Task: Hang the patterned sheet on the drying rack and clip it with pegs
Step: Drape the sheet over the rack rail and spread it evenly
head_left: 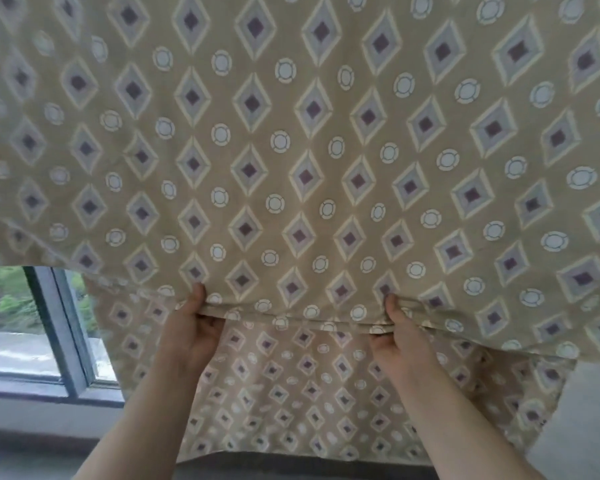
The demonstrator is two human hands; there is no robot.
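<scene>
Nearest the camera, the person's left forearm [142, 417] and right forearm [440, 417] are reaching up and away towards the patterned sheet [291, 133], which is spreading across almost the whole view, overhead and in front. The left hand [191, 327] and the right hand [400, 330] are each pinching the near hem [291, 316]. The fingers [197, 295] are clamped on the fold, thumbs on top and the other digits curled beneath, and the two hands are gripping well apart along the edge. Beyond the hem, a second layer [291, 393] of the same cloth is hanging down on the far side. At the left, a window [59, 334] is showing past the cloth's edge.

The drying rack and pegs are hidden or out of view, so the step in hand is probably evening out the drape. To do it well, the person should be pulling both hands with equal tension, holding the hem level and straight, and drawing it down until the near and far layers are hanging to matching lengths. Wrinkles between the hands should be flattened before any peg goes on.
</scene>
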